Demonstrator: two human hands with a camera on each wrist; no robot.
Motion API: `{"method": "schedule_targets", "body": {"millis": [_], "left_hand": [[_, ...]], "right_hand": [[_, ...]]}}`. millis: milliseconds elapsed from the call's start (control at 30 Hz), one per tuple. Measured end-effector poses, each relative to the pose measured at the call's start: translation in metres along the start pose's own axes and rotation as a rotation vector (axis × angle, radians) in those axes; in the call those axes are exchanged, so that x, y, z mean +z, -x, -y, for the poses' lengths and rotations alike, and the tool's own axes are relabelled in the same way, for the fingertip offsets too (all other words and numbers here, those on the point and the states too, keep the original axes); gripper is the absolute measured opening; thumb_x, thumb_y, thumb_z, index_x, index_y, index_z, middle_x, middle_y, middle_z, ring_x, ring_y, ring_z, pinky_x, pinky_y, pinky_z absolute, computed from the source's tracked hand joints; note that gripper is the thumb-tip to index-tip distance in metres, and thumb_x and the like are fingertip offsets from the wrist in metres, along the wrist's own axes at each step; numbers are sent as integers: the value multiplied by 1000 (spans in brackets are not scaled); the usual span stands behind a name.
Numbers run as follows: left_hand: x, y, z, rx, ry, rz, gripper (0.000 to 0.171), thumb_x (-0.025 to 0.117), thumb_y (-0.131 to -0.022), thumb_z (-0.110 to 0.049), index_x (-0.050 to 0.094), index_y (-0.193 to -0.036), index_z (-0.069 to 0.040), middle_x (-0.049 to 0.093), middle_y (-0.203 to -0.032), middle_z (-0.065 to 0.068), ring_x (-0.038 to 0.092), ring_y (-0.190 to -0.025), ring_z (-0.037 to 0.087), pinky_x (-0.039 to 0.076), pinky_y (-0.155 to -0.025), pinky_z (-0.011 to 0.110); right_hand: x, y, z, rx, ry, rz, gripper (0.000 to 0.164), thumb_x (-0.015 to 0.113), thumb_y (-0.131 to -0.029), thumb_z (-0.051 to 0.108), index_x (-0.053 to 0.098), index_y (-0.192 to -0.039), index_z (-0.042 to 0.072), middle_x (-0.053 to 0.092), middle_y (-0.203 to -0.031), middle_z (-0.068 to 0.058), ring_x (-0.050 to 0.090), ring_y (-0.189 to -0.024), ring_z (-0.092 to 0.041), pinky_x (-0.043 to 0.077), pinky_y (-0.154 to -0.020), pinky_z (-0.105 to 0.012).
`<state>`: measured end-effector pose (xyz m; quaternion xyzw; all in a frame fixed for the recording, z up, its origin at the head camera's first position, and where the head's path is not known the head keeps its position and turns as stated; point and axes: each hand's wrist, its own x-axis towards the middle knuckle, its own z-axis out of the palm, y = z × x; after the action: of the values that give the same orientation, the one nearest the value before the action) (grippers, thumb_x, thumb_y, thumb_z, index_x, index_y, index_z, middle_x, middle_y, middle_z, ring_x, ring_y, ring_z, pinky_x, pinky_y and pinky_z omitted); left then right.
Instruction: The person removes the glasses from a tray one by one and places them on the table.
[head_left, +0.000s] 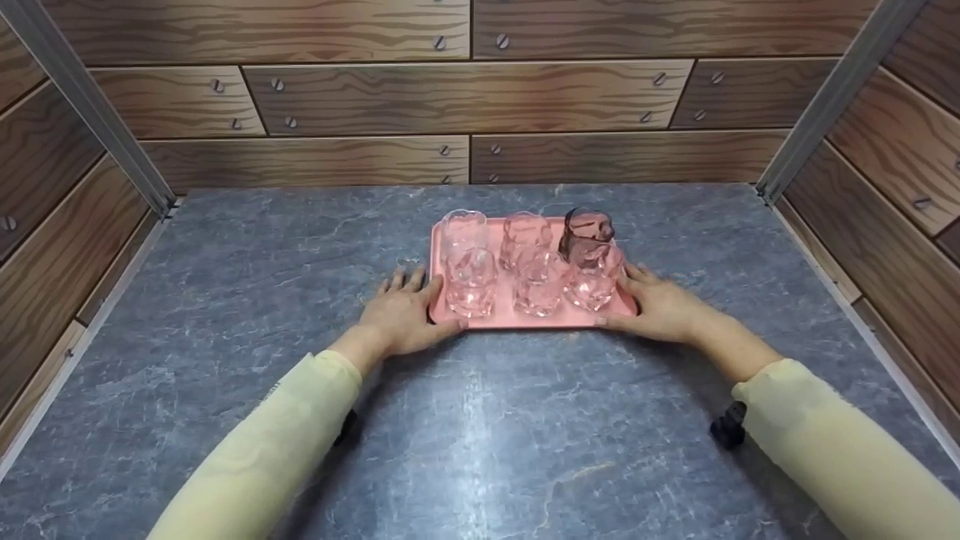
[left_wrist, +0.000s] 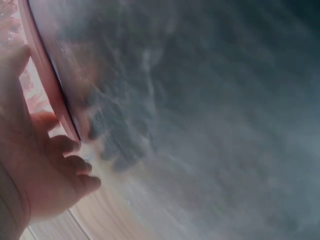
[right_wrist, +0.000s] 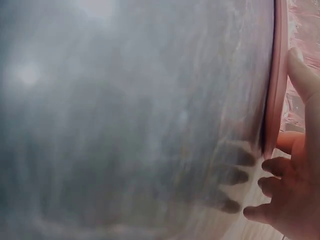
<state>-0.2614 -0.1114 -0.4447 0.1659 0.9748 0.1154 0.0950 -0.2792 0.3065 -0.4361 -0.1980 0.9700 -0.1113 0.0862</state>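
Observation:
A pink tray [head_left: 504, 301] lies on the table in the head view, bearing several drinking glasses in two rows. Most are clear, such as the front-left glass [head_left: 471, 289] and the front-right glass [head_left: 592, 286]; the back-right glass [head_left: 576, 234] is dark tinted. At the tray's near left corner is my left hand [head_left: 397, 319], thumb along the front rim and fingers spread beside it. My right hand [head_left: 664, 307] touches the near right corner in much the same way. Both wrist views show thumb and forefinger against the pink rim [left_wrist: 47, 75], the other fingers loose.
The tray rests on a grey marbled table [head_left: 465, 435]. Wood-patterned panels [head_left: 465, 97] stand at the back and on both sides, with metal posts [head_left: 840, 97] at the back corners. A small black device [head_left: 727, 426] sits under the right wrist.

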Motion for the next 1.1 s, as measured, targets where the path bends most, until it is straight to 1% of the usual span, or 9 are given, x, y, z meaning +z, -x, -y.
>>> {"method": "schedule_targets", "body": {"millis": [100, 167, 267, 333, 533, 700, 933, 1100], "left_hand": [[-1, -2, -1, 46, 18, -6, 100, 50, -96, -76, 32, -167, -8, 23, -172, 25, 17, -157, 51, 17, -129, 60], [-1, -2, -1, 76, 17, -15, 99, 51, -97, -73, 34, -165, -4, 26, -170, 27, 19, -157, 50, 19, -129, 59], [-1, -4, -3, 114, -4, -28, 98, 51, -99, -71, 35, -163, 1, 28, -167, 31, 21, -157, 49, 19, -129, 55], [0, -4, -4, 125, -24, -33, 98, 49, -100, -71, 35, -163, 3, 29, -166, 33, 22, -157, 49, 19, -130, 54], [-2, -4, -9, 126, -80, -33, 99, 45, -100, -74, 35, -162, 3, 31, -165, 34, 23, -156, 48, 19, -130, 53], [-3, 1, -10, 119, -122, -25, 100, 42, -100, -76, 34, -163, 1, 30, -166, 31, 22, -158, 45, 19, -129, 55], [0, 16, -7, 104, -164, -14, 99, 38, -101, -77, 34, -164, -1, 29, -168, 29, 20, -159, 44, 18, -129, 59], [5, 28, -8, 115, -173, -22, 100, 36, -101, -77, 34, -164, 0, 30, -167, 30, 23, -158, 44, 19, -128, 60]], "right_hand": [[0, 0, 0, 2, -18, 9, 107, 60, -96, 72, 30, -162, -7, 21, -167, -35, 28, -149, -58, 26, -121, -70], [0, 1, 1, -3, -23, 1, 107, 60, -96, 72, 31, -161, -7, 22, -167, -36, 32, -147, -59, 28, -121, -69], [-1, 3, 2, -13, -26, -10, 105, 62, -96, 70, 32, -161, -7, 23, -166, -36, 36, -145, -59, 32, -120, -66], [-1, 4, 2, -21, -24, -17, 104, 63, -97, 68, 32, -161, -7, 24, -165, -37, 38, -144, -59, 34, -120, -65], [-2, 5, 2, -33, -15, -30, 102, 65, -97, 65, 32, -161, -8, 26, -163, -38, 42, -141, -58, 38, -118, -64], [-1, 9, 4, -39, -10, -36, 104, 65, -96, 67, 32, -161, -7, 29, -163, -37, 42, -140, -59, 37, -118, -64], [4, 17, 10, -27, -12, -21, 106, 62, -95, 73, 33, -162, -4, 28, -165, -34, 39, -143, -59, 34, -119, -65], [9, 24, 15, -19, -22, -23, 107, 62, -94, 75, 34, -161, -4, 27, -165, -34, 40, -142, -60, 35, -118, -67]]}}
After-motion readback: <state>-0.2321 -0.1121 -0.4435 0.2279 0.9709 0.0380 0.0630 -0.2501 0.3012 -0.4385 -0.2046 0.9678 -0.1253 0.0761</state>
